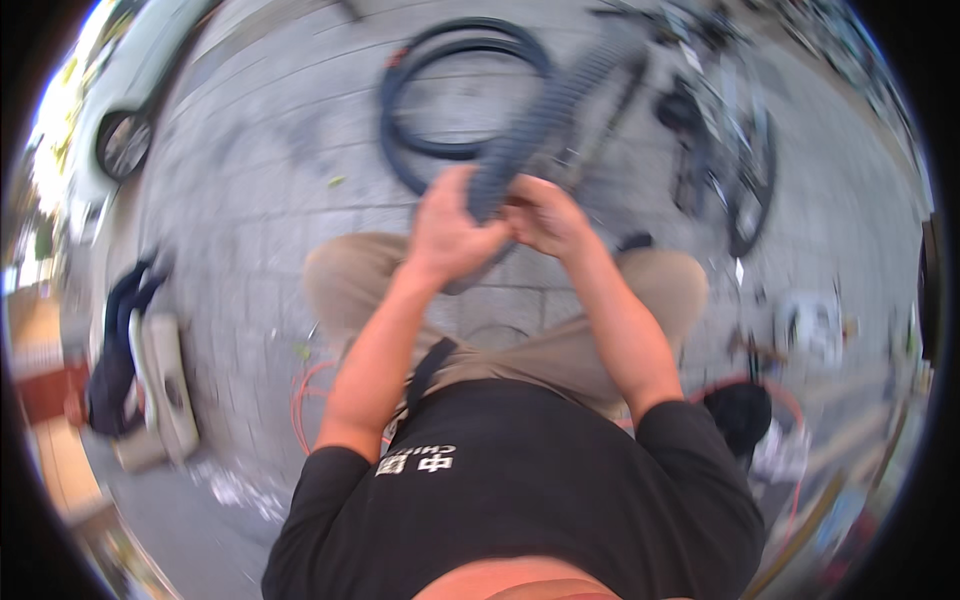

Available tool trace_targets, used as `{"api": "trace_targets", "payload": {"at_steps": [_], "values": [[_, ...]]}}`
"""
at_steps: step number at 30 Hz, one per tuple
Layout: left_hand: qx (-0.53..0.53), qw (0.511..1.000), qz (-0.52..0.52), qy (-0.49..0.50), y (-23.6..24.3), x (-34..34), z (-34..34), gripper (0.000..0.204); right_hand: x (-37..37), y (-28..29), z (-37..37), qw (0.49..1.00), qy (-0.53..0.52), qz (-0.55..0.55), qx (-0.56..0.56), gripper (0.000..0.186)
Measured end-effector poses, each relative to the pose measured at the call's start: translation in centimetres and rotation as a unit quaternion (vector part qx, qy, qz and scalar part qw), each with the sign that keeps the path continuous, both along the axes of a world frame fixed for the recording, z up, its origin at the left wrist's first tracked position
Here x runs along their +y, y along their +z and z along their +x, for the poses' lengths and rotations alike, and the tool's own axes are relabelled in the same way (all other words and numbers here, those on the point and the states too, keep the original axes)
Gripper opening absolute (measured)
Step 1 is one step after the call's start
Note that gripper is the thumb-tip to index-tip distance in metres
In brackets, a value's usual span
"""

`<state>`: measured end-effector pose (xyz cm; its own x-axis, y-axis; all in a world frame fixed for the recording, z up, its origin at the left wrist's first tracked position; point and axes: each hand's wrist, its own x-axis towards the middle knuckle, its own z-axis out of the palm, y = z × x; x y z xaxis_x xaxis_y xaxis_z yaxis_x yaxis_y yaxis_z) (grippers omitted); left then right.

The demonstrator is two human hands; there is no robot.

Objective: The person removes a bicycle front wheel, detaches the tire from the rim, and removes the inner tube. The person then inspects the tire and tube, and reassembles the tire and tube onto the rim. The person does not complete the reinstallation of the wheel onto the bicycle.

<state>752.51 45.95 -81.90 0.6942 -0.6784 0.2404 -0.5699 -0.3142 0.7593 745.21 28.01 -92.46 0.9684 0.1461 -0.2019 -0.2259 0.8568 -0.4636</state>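
Between my knees I hold a dark bicycle tire (545,115) with a ribbed tread. It is seen nearly edge-on, slanting away from me to the upper right, and motion blurs it. Whether a rim sits inside it I cannot tell. My left hand (450,228) grips the tire's near end from the left, thumb across toward the other hand. On the right side, my right hand (545,218) curls its fingers against the same near end, the fingertips partly hidden. Just beyond my hands, loose dark tires (405,150) lie in overlapping rings on the paving.
A bicycle (730,150) lies on the ground at the far right. Nearer on the right are a white container (810,325), a hammer-like tool (757,348) and a black rounded thing (740,415). An orange hose (305,400) runs beside me. A person (115,370) sits at left; a car (130,110) stands beyond.
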Motion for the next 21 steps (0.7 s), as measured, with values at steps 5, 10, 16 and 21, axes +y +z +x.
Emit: {"api": "trace_targets", "payload": {"at_steps": [5,10,16,21], "values": [[0.1,0.995,-0.011,0.005,1.5,-2.2,-1.1,0.044,-0.6,3.5,-0.5,0.997,-0.056,-0.044,0.043,0.016],[0.084,0.995,0.049,0.021,1.5,-2.7,-1.1,0.048,-2.0,3.8,-0.8,0.988,0.02,-0.118,0.101,0.026],[0.076,0.996,0.035,0.01,2.0,-3.3,-1.5,0.042,-1.8,1.6,-0.5,0.999,0.018,0.023,0.013,0.021],[0.125,0.992,0.003,0.016,1.6,-4.1,-1.5,0.042,-1.3,2.0,-0.4,0.997,-0.037,0.064,0.001,0.015]]}}
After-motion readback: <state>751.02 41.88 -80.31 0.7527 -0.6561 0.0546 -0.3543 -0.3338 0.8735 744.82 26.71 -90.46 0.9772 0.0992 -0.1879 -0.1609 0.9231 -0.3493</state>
